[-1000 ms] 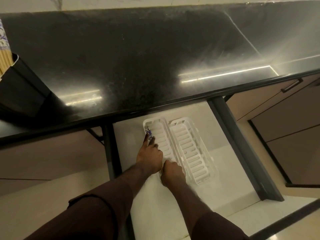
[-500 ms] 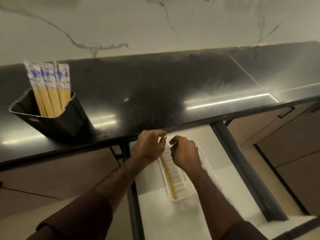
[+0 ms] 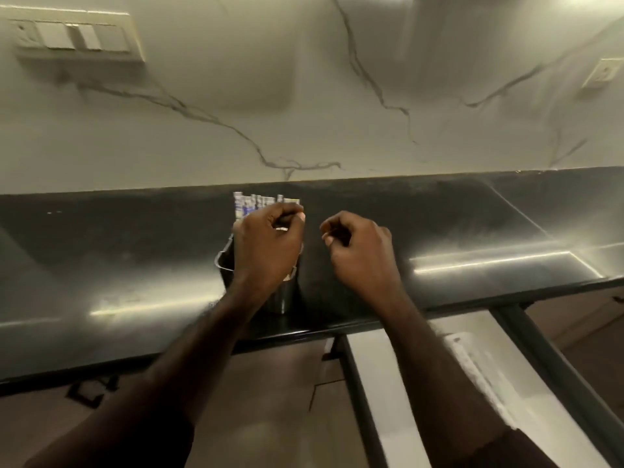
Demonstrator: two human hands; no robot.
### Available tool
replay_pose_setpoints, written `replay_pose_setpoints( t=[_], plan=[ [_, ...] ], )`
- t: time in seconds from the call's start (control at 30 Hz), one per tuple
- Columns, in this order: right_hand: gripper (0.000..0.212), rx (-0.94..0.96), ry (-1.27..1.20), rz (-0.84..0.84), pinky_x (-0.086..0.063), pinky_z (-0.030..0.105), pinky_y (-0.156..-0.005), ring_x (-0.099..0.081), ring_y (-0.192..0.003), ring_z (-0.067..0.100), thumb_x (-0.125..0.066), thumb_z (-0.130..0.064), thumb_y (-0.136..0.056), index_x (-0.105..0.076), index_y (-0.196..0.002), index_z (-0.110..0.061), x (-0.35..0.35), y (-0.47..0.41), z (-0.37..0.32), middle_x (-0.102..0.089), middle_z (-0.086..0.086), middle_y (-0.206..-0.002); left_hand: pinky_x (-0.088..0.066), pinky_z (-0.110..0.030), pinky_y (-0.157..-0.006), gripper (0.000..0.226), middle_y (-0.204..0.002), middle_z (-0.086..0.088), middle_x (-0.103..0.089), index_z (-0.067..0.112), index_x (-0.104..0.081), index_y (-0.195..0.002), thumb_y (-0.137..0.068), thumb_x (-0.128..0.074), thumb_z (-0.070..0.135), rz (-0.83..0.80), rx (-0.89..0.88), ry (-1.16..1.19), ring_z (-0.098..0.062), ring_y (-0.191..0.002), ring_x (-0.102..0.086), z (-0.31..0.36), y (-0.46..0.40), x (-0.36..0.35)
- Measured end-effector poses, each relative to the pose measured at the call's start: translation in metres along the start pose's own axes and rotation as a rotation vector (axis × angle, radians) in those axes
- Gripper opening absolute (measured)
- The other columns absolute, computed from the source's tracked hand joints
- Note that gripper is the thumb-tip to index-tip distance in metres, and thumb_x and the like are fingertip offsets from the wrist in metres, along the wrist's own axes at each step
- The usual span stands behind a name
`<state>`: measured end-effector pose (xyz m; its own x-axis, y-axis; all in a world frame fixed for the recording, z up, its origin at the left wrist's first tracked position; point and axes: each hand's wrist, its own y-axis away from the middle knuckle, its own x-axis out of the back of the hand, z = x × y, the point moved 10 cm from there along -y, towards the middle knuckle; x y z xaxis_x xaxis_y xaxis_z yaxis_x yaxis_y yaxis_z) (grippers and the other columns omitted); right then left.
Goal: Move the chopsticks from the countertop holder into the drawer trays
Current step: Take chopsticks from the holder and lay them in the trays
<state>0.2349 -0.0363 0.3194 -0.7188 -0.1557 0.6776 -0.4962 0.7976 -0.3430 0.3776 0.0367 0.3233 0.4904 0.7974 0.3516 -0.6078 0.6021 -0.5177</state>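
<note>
Several chopsticks (image 3: 250, 205) remain in the holder (image 3: 282, 300); left hand (image 3: 270, 244) curls at their tops, grip unclear; right hand (image 3: 361, 255) curled, empty.

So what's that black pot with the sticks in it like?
The holder is a dark, glossy, boxy tub with a thin rim, standing upright on the black countertop. Wrapped chopsticks poke out of its top. The left hand hides most of it; whether it touches is unclear.
</note>
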Motion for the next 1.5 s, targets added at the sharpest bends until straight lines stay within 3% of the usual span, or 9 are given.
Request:
replay_pose_setpoints(
  t=[0.27, 0.47, 0.63, 0.77, 0.87, 1.03, 1.17, 1.27, 1.5],
  plan=[
    [0.024, -0.125, -0.023, -0.118, -0.053, 0.020, -0.084, -0.064, -0.095, 0.006, -0.062, -0.009, -0.092, -0.066, -0.114, -0.017, -0.124, -0.033, -0.040, -0.070, 0.000, -0.110, -0.046, -0.001, -0.068, 0.017, -0.096, -0.001, -0.076, 0.013, -0.075, -0.103, -0.087, -0.068, 0.014, -0.082, 0.122, -0.077, -0.003, -0.080, -0.068, -0.106, -0.046, 0.052],
    [0.026, -0.223, 0.001, -0.164, -0.057, 0.037, -0.088, -0.067, -0.098, 0.014, -0.061, -0.012, -0.092, -0.066, -0.116, -0.020, -0.171, -0.055, -0.024, -0.071, 0.001, -0.110, -0.056, -0.023, -0.077, 0.025, -0.090, 0.006, -0.070, 0.016, -0.069, -0.110, -0.085, -0.070, 0.016, -0.160, 0.457, 0.067, -0.004, -0.085, -0.066, -0.180, -0.066, 0.022],
    [0.029, -0.256, 0.005, -0.215, -0.050, 0.023, -0.086, -0.065, -0.100, 0.011, -0.059, -0.017, -0.095, -0.062, -0.124, -0.020, -0.198, -0.071, -0.003, -0.069, -0.001, -0.115, -0.054, -0.022, -0.079, 0.030, -0.098, 0.003, -0.071, 0.012, -0.064, -0.115, -0.086, -0.070, 0.011, -0.248, 0.604, 0.207, -0.005, -0.091, -0.067, -0.221, -0.073, -0.013],
    [0.037, -0.256, -0.009, -0.246, -0.049, 0.020, -0.086, -0.064, -0.105, 0.009, -0.059, -0.019, -0.096, -0.056, -0.133, -0.020, -0.209, -0.082, 0.008, -0.067, -0.001, -0.122, -0.056, -0.022, -0.079, 0.023, -0.095, 0.002, -0.075, 0.012, -0.068, -0.108, -0.086, -0.070, 0.008, -0.283, 0.645, 0.354, -0.007, -0.090, -0.071, -0.237, -0.075, -0.030],
    [0.035, -0.243, -0.027, -0.224, -0.048, 0.017, -0.085, -0.065, -0.100, 0.007, -0.058, -0.021, -0.096, -0.058, -0.131, -0.022, -0.214, -0.082, 0.011, -0.069, -0.003, -0.117, -0.057, -0.020, -0.074, 0.013, -0.087, -0.003, -0.077, 0.010, -0.072, -0.095, -0.083, -0.071, 0.004, -0.274, 0.636, 0.428, -0.012, -0.084, -0.073, -0.241, -0.075, -0.032],
    [0.037, -0.250, -0.011, -0.188, -0.052, 0.020, -0.087, -0.066, -0.101, 0.007, -0.059, -0.022, -0.096, -0.055, -0.133, -0.022, -0.218, -0.079, 0.013, -0.069, -0.003, -0.116, -0.057, -0.027, -0.079, 0.013, -0.088, -0.006, -0.077, 0.012, -0.074, -0.091, -0.080, -0.075, 0.006, -0.276, 0.612, 0.428, -0.018, -0.086, -0.074, -0.247, -0.076, -0.031],
    [0.035, -0.252, -0.006, -0.201, -0.046, 0.015, -0.081, -0.065, -0.101, 0.007, -0.058, -0.022, -0.096, -0.056, -0.131, -0.022, -0.221, -0.077, 0.015, -0.069, -0.004, -0.115, -0.055, -0.019, -0.070, 0.012, -0.080, -0.002, -0.077, 0.014, -0.074, -0.085, -0.080, -0.075, 0.003, -0.283, 0.582, 0.391, -0.011, -0.077, -0.073, -0.243, -0.078, -0.032],
    [0.034, -0.260, -0.010, -0.214, -0.051, 0.019, -0.086, -0.065, -0.101, 0.007, -0.058, -0.022, -0.096, -0.056, -0.130, -0.021, -0.221, -0.077, 0.014, -0.069, -0.003, -0.114, -0.054, -0.015, -0.065, 0.014, -0.071, 0.005, -0.076, 0.016, -0.073, -0.080, -0.080, -0.074, 0.002, -0.288, 0.570, 0.381, -0.004, -0.070, -0.071, -0.239, -0.077, -0.033],
    [0.035, -0.209, -0.035, -0.196, -0.035, 0.003, -0.069, -0.055, -0.086, -0.003, -0.060, -0.023, -0.096, -0.059, -0.130, -0.023, -0.208, -0.082, 0.005, -0.070, -0.005, -0.112, -0.056, -0.019, -0.068, 0.015, -0.080, -0.001, -0.077, 0.004, -0.073, -0.094, -0.081, -0.070, -0.003, -0.255, 0.539, 0.507, -0.014, -0.077, -0.074, -0.220, -0.084, -0.025]
  ],
)
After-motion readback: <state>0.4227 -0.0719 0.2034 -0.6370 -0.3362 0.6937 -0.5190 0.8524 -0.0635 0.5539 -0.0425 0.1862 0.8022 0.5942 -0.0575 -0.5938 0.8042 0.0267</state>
